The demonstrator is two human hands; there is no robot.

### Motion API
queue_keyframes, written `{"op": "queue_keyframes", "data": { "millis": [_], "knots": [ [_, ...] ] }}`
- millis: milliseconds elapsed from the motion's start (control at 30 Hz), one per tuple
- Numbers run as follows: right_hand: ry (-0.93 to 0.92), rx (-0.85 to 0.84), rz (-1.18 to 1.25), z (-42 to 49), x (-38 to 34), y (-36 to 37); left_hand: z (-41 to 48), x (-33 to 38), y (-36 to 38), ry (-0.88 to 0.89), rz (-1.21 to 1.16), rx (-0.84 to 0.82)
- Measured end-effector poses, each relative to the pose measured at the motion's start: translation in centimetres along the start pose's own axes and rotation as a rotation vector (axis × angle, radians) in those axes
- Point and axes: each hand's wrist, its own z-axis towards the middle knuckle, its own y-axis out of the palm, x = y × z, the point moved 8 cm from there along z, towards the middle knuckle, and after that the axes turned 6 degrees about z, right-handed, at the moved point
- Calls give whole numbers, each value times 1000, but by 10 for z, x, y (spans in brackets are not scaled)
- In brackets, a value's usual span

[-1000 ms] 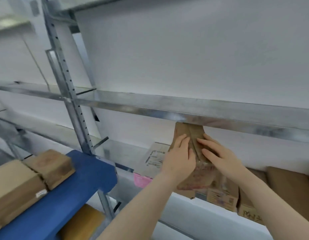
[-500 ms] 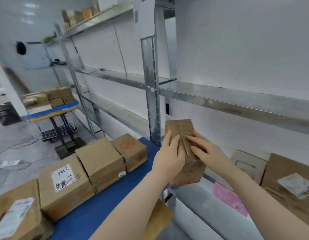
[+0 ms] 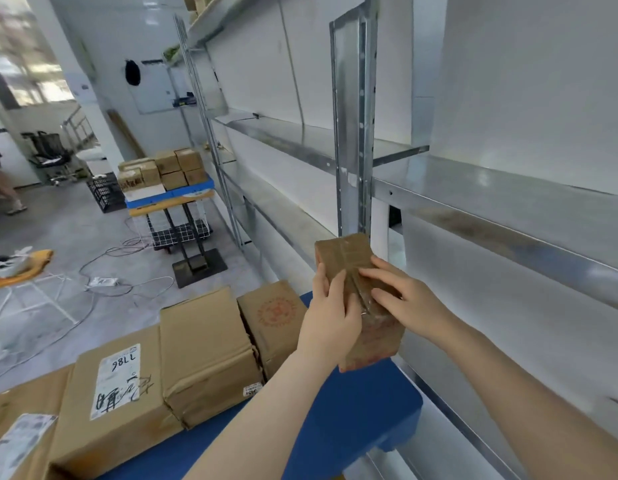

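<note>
Small box (image 3: 373, 336) drawn out from lower shelf (image 3: 449, 407); left hand (image 3: 330, 323) and right hand (image 3: 408, 299) now hold it upright above blue tabletop (image 3: 352, 410).

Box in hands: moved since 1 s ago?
Yes. The box, held by left hand and right hand, came out from under the shelf, leftward to the upright, now over the blue cart.

Metal shelving (image 3: 349, 133) lines a white wall (image 3: 525, 81); grey floor (image 3: 75, 237), perhaps windows (image 3: 26, 64) left.
</note>
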Motion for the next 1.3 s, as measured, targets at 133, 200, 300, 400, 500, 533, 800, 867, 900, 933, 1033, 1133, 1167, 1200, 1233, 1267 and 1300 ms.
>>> {"op": "queue_keyframes", "data": {
  "millis": [133,200,300,400,500,533,800,867,900,933,1033,1133,1167,1200,1233,1267,1300],
  "knots": [
    [-20,-140,-1,37,20,22,10,-28,9,-108,16,62],
    [-37,-179,3,50,28,36,16,-44,10,-142,28,64],
    [-49,-179,23,67,40,48,30,-58,12,-178,38,64],
    [-43,-150,61,83,51,46,44,-58,14,-168,59,83],
    [-40,-146,57,92,59,40,54,-56,19,-184,37,84],
    [-44,-147,47,94,60,38,56,-55,21,-184,34,83],
    [-38,-181,13,110,88,61,66,-79,48,-239,20,25],
    [-28,-190,-5,113,101,72,64,-92,58,-271,11,-12],
    [-24,-198,-19,114,108,79,64,-98,64,-281,9,-33],
    [-17,-210,-29,114,115,86,63,-104,69,-287,13,-54],
    [2,-225,-24,111,137,104,61,-120,82,-277,71,-116],
    [-24,-197,-4,112,146,109,61,-128,89,-244,113,-143],
    [-31,-190,-2,114,146,110,64,-130,89,-238,134,-131],
    [-37,-186,-7,117,146,110,66,-132,89,-235,173,-115],
    [-44,-183,-15,119,146,110,68,-134,88,-239,219,-102],
    [-52,-180,-21,122,146,111,69,-137,87,-251,249,-94],
    [-58,-182,-27,123,146,112,70,-139,88,-267,259,-92]
  ]
}}
